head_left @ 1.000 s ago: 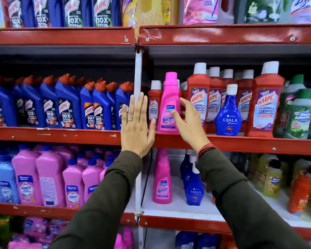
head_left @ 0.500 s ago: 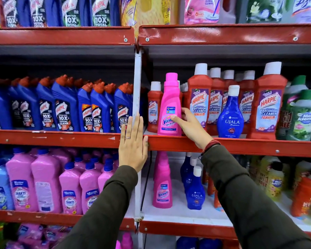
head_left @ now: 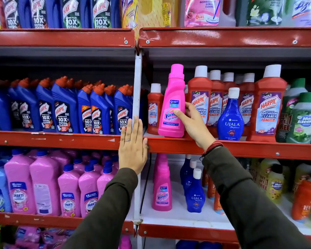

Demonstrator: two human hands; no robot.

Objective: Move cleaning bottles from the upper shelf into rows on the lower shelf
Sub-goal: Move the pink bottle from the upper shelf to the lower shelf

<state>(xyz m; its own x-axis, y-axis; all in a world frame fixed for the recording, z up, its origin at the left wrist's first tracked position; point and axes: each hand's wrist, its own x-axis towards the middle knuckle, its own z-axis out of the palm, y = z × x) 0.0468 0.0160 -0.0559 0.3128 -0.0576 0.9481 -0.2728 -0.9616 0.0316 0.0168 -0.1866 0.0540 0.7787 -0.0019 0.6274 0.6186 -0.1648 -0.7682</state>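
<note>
A pink Vanish bottle [head_left: 172, 103] stands at the front of the upper shelf [head_left: 241, 150], slightly tilted, with my right hand [head_left: 192, 123] gripping its right side. My left hand [head_left: 132, 146] lies flat with fingers together against the shelf's red front edge and white upright post [head_left: 137, 87], holding nothing. On the lower shelf [head_left: 178, 218] a row of pink Vanish bottles [head_left: 162, 191] stands beside a row of blue Ujala bottles [head_left: 195, 193]. Another blue Ujala bottle [head_left: 230, 117] stands on the upper shelf among red Harpic bathroom cleaner bottles [head_left: 200, 103].
Blue Harpic bottles [head_left: 65, 112] fill the upper shelf's left bay and pink Shakti bottles [head_left: 43, 184] the bay below. Green Max Kleen bottles [head_left: 302, 115] stand at the upper right. Orange and yellow bottles [head_left: 276, 184] crowd the lower shelf's right side.
My right hand has closed round the pink Vanish bottle's side and tilted it. My left hand has dropped from beside the bottle to the shelf edge.
</note>
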